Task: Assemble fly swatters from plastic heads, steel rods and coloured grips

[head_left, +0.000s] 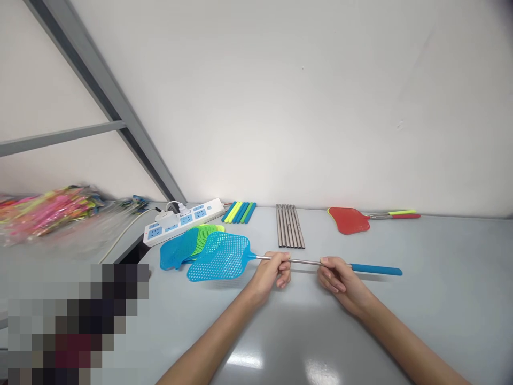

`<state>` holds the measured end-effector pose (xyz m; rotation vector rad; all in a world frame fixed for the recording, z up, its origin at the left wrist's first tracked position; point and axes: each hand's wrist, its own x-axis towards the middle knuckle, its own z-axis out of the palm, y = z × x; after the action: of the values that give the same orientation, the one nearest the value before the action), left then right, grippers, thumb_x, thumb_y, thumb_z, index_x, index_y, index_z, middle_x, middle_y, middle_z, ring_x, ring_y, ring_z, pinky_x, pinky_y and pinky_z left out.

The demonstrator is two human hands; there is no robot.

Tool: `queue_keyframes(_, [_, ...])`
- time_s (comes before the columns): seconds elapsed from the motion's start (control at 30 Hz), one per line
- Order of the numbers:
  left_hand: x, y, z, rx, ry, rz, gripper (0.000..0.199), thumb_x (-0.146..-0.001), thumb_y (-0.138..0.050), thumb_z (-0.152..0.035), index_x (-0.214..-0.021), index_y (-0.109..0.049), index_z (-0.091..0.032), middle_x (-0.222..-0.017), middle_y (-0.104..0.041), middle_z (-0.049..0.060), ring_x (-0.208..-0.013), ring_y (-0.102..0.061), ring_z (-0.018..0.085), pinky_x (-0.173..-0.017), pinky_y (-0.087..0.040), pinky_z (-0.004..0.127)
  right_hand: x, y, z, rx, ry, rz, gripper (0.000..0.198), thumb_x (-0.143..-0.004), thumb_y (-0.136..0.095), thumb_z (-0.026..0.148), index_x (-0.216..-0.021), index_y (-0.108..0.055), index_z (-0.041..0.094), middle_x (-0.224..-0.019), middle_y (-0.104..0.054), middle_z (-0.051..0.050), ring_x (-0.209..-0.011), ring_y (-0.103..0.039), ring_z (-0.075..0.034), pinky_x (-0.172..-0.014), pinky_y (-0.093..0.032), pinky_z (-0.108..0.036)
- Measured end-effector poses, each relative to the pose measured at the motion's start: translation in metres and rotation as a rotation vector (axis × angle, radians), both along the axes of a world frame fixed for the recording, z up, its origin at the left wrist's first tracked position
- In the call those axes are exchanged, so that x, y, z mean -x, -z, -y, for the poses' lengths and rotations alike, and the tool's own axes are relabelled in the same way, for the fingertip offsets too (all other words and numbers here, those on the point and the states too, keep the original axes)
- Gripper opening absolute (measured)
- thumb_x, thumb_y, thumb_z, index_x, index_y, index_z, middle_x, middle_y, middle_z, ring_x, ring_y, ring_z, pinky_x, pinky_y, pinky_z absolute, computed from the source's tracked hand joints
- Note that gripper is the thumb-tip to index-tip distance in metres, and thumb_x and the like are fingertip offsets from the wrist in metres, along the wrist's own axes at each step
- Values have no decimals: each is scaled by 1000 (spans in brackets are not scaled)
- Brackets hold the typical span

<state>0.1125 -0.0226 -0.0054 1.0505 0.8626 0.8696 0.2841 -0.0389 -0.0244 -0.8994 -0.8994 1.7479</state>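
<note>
A blue fly swatter (224, 256) with a thin metal rod is held level above the grey table. My left hand (273, 271) pinches the rod near the perforated head. Farther right, my right hand (335, 278) pinches the same rod close to the blue handle grip (377, 269). Behind the swatter's head lie loose blue and green swatter heads (178, 248), partly covered. Several metal tubes (289, 227) lie side by side beyond my hands. A row of blue, yellow and green grips (239, 212) rests left of the tubes.
Assembled swatters with a red head (349, 220) on top lie by the wall at right. A white power strip (184, 220) with plugs stands at back left. Past a dark gap, colourful bagged items (52, 211) cover another surface. A pixelated patch hides the lower left.
</note>
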Motion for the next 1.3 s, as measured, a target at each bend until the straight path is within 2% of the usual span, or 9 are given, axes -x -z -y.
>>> queue_keyframes(0.1, [-1, 4, 1, 32, -41, 24, 33, -72, -42, -30, -44, -28, -20, -27, -29, -7, -29, -29, 7, -39, -24, 22, -3, 1, -2, -14, -32, 21, 34, -79, -43, 25, -45, -42, 17, -30, -20, 8, -36, -19, -8, -43, -14, -26])
queue_keyframes(0.27, [-7, 12, 4, 67, -119, 59, 34, -72, -41, -35, -45, -26, -20, -27, -24, -8, -28, -27, 6, -38, -23, 22, -7, 0, -4, 14, -173, 23, 32, -81, -42, 29, -51, -43, 17, -34, -26, 7, -39, -23, -9, -44, -17, -26])
queue_keyframes(0.37, [-8, 17, 4, 57, -168, 70, 35, -71, -42, -36, -45, -24, -21, -28, -22, -9, -28, -26, 6, -38, -22, 22, -6, -1, -4, 17, -187, 27, 32, -81, -42, 32, -53, -44, 17, -36, -30, 6, -40, -24, -9, -45, -20, -25])
queue_keyframes(0.63, [-10, 23, 8, -140, -269, -75, 47, -73, -41, -52, -43, -26, -19, -30, -26, -8, -30, -25, 5, -36, -18, 22, 2, -1, 2, 61, -265, -67, 32, -82, -40, 37, -58, -44, 17, -41, -34, 5, -42, -25, -9, -46, -21, -24])
queue_keyframes(0.77, [-13, 20, 13, -183, -217, -184, 47, -71, -44, -54, -43, -32, -18, -33, -28, -7, -31, -24, 4, -36, -18, 22, 14, 0, 8, 113, -310, -147, 31, -82, -40, 38, -61, -46, 17, -44, -35, 4, -43, -25, -9, -47, -23, -24])
queue_keyframes(0.97, [-12, 25, 15, -268, 3, -220, 41, -77, -42, -45, -52, -50, -14, -36, -33, -5, -36, -29, 6, -41, -24, 21, 21, 0, 11, 47, -345, -159, 38, -84, -33, 42, -61, -48, 16, -45, -39, 2, -48, -30, -11, -51, -26, -25])
queue_keyframes(1.13, [-11, 26, 14, -265, 27, -208, 40, -78, -40, -44, -54, -51, -14, -38, -33, -5, -37, -29, 6, -41, -24, 21, 21, 1, 11, 56, -333, -156, 38, -83, -36, 44, -59, -48, 16, -44, -38, 2, -49, -32, -12, -52, -27, -25])
queue_keyframes(1.3, [-11, 26, 14, -247, 32, -205, 43, -79, -39, -44, -47, -43, -15, -37, -33, -5, -38, -32, 7, -43, -27, 21, 22, 1, 10, 66, -310, -146, 42, -79, -38, 51, -56, -46, 17, -45, -37, 1, -59, -41, -15, -53, -28, -25])
